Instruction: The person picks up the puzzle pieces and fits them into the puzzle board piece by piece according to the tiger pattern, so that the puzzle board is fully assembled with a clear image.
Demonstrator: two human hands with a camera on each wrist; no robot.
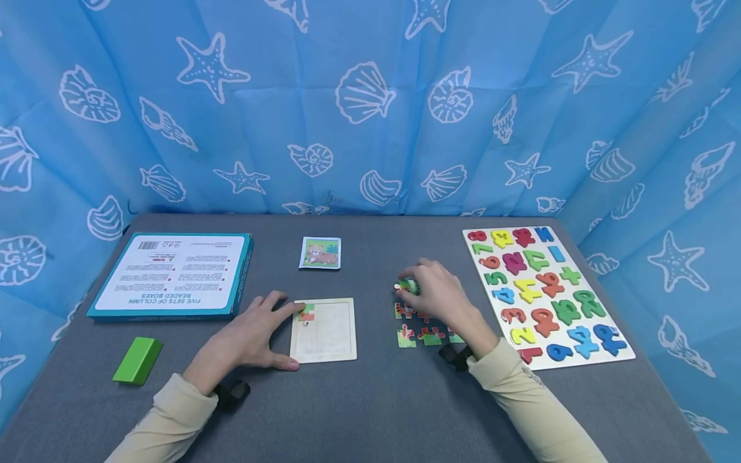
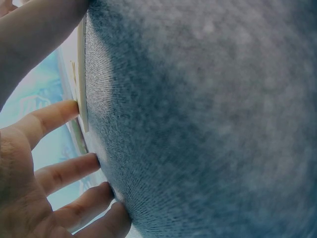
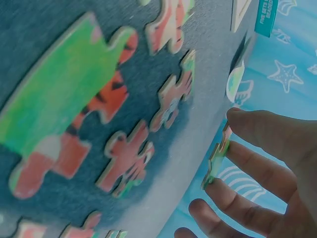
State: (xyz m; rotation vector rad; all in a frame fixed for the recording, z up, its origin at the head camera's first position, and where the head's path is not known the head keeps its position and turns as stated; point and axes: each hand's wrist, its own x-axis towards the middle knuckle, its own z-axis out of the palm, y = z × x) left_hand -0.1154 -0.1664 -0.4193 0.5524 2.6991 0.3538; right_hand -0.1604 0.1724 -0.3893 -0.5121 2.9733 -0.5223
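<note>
A square wooden puzzle tray [image 1: 330, 337] lies mid-table, with a green and orange jigsaw piece [image 1: 307, 312] in its upper left corner. My left hand [image 1: 251, 331] is spread at the tray's left side. Its index finger reaches the corner piece, and the thumb rests by the lower left corner. Over on the right, my right hand [image 1: 440, 292] pinches a green jigsaw piece [image 3: 217, 157] between thumb and fingers, above the table. Loose jigsaw pieces [image 1: 406, 336] in orange and green lie in rows beneath that hand, partly hidden by it.
Behind the tray lies a small picture card [image 1: 321, 253] showing a tiger. A teal and white box [image 1: 170, 276] and a green block [image 1: 137, 361] are on the left. The number board [image 1: 503, 331] with colourful digits occupies the right. A blue curtain [image 1: 370, 154] hangs behind the table.
</note>
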